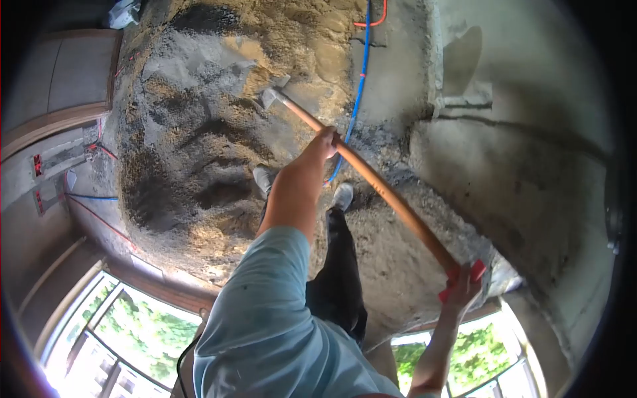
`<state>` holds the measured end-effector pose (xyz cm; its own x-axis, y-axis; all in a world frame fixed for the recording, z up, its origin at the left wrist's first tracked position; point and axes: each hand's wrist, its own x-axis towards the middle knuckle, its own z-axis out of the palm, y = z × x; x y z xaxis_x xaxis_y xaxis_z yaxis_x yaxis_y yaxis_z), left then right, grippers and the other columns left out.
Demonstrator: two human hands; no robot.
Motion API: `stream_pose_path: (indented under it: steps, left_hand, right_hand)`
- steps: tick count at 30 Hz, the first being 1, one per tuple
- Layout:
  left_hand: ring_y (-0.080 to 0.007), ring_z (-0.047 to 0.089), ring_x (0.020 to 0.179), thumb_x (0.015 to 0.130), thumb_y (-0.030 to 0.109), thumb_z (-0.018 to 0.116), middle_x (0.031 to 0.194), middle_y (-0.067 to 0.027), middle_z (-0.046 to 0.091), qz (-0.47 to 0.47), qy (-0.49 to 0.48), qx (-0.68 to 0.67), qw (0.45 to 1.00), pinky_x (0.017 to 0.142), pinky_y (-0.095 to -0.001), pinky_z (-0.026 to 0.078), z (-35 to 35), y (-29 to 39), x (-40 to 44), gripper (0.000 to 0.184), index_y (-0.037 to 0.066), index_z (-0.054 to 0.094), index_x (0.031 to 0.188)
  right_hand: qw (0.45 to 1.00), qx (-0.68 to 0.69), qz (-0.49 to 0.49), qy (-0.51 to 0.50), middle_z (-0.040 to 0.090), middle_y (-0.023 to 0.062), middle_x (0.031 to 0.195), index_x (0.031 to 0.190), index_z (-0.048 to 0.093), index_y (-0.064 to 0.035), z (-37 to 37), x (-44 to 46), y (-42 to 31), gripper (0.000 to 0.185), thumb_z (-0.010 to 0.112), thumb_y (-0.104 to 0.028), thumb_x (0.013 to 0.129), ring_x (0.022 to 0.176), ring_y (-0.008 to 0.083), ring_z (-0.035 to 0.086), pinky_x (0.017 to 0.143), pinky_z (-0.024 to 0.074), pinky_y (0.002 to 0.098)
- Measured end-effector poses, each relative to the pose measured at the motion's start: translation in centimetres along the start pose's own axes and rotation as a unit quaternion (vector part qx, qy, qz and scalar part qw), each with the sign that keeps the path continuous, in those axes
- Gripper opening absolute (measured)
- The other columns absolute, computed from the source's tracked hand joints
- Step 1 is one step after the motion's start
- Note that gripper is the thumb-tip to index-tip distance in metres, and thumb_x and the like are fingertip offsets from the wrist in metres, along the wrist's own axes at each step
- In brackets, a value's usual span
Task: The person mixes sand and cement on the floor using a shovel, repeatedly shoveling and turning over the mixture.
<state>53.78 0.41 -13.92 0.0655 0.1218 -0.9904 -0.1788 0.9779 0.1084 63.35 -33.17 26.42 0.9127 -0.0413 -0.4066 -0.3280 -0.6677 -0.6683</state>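
A long wooden-handled tool [391, 196] slants from the upper middle down to the lower right. Its metal blade [271, 97] rests at the surface of the loose grey and tan sandy material [192, 89]. My left hand [326, 140] is wrapped round the handle a short way above the blade. At the far end of the handle, my right hand [463, 286] is closed round it, against a red piece [477, 269] whose nature I cannot make out. Beyond my left hand, a blue pipe [359, 99] runs along the floor.
My shoes [343, 196] stand at the edge of the uneven material. A red pipe [383, 14] curves at the top. Walls rise at the right [531, 172] and left, where wires and red boxes [38, 164] show. Windows [142, 325] are at the bottom.
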Motion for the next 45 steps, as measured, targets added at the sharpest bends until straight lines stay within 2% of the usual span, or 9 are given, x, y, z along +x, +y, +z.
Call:
stream_pose_path:
  steps: [14,16,18,20,25,32,35,41,45]
  left_hand:
    - [-0.0184,0.052,0.053,0.079,0.008,0.056,0.061,-0.007,0.05,0.028,0.151,-0.033,0.988,0.046,-0.0326,0.044,-11.8,-6.7,-8.9,0.009,0.005,0.048,0.078]
    - [-0.0196,0.048,0.056,0.079,0.007,0.055,0.066,-0.0076,0.048,0.086,0.007,-0.184,0.979,0.049,-0.0356,0.044,-18.9,-8.6,-6.0,0.012,0.006,0.046,0.086]
    - [-0.022,0.049,0.059,0.075,0.005,0.057,0.064,-0.0078,0.046,0.01,0.107,-0.247,0.963,0.053,-0.038,0.044,-20.6,-3.8,-13.6,0.012,0.008,0.047,0.081]
    - [-0.0226,0.048,0.058,0.072,0.009,0.058,0.065,-0.0071,0.048,0.084,0.009,-0.24,0.967,0.053,-0.0369,0.045,-26.7,-1.7,-15.4,0.014,0.011,0.048,0.081]
    - [-0.019,0.047,0.056,0.07,0.015,0.055,0.068,-0.0036,0.046,0.204,0.073,-0.236,0.947,0.06,-0.039,0.045,-32.4,5.9,-28.5,0.013,0.015,0.045,0.078]
    - [-0.0265,0.055,0.085,0.076,0.021,0.06,0.091,-0.0113,0.059,0.193,-0.07,-0.138,0.969,0.076,-0.0493,0.044,-35.6,5.8,-31.6,0.029,0.006,0.051,0.098]
    - [-0.0245,0.055,0.064,0.078,0.016,0.059,0.075,-0.0114,0.057,0.244,0.031,-0.252,0.936,0.06,-0.0392,0.05,-29.6,5.0,-28.7,0.018,0.005,0.05,0.09]
    - [-0.0182,0.05,0.045,0.077,0.016,0.064,0.06,-0.0071,0.051,0.019,0.067,-0.169,0.983,0.038,-0.0318,0.045,-17.8,-13.5,-12.5,0.017,0.006,0.05,0.075]
    - [-0.0193,0.059,0.059,0.081,0.012,0.059,0.067,-0.0069,0.054,-0.237,-0.056,-0.124,0.962,0.059,-0.0316,0.055,-10.8,-29.8,-8.1,0.012,0.004,0.05,0.083]
  right_hand:
    - [0.998,0.028,-0.03,-0.05,0.05,-0.0002,0.06,0.072,0.052,-0.0055,-6.9,1.5,15.3,0.019,0.057,-0.02,0.082,0.047,0.0078,0.045,0.04,0.0345,0.0227]
    - [0.993,0.054,-0.047,-0.09,0.048,-0.0014,0.06,0.071,0.051,-0.0058,-6.6,2.4,18.4,0.018,0.059,-0.019,0.081,0.051,0.007,0.045,0.043,0.0357,0.0229]
    - [0.983,-0.008,-0.165,-0.082,0.05,-0.0014,0.062,0.071,0.052,-0.0058,-5.0,2.3,21.3,0.019,0.059,-0.021,0.081,0.055,0.0073,0.047,0.047,0.0374,0.0218]
    - [0.985,-0.032,-0.129,-0.111,0.055,0.0015,0.066,0.073,0.054,-0.0052,-3.1,0.5,23.3,0.027,0.061,-0.031,0.079,0.06,0.0107,0.052,0.054,0.0417,0.0238]
    - [0.884,-0.025,-0.386,-0.262,0.06,0.015,0.097,0.102,0.056,-0.0015,6.1,-3.6,18.6,0.052,0.064,-0.043,0.073,0.091,0.029,0.059,0.079,0.0461,0.0373]
    - [0.934,0.094,-0.095,-0.331,0.062,0.0073,0.083,0.092,0.062,0.001,4.7,1.5,23.6,0.024,0.064,-0.018,0.077,0.075,0.0161,0.059,0.07,0.0484,0.0303]
    - [0.977,0.062,-0.048,-0.196,0.059,0.0036,0.071,0.079,0.06,-0.0012,-0.3,3.4,25.3,0.017,0.064,-0.018,0.077,0.063,0.0124,0.055,0.057,0.0466,0.0288]
    - [0.994,-0.104,-0.003,-0.022,0.051,0.0026,0.067,0.076,0.055,-0.0016,-17.0,5.7,22.2,0.025,0.058,-0.026,0.08,0.059,0.0145,0.044,0.056,0.0408,0.0331]
    - [0.97,-0.222,-0.075,0.071,0.057,0.0076,0.079,0.09,0.058,0.0051,-31.9,5.1,15.5,0.032,0.059,-0.026,0.083,0.07,0.0172,0.051,0.064,0.0433,0.0318]
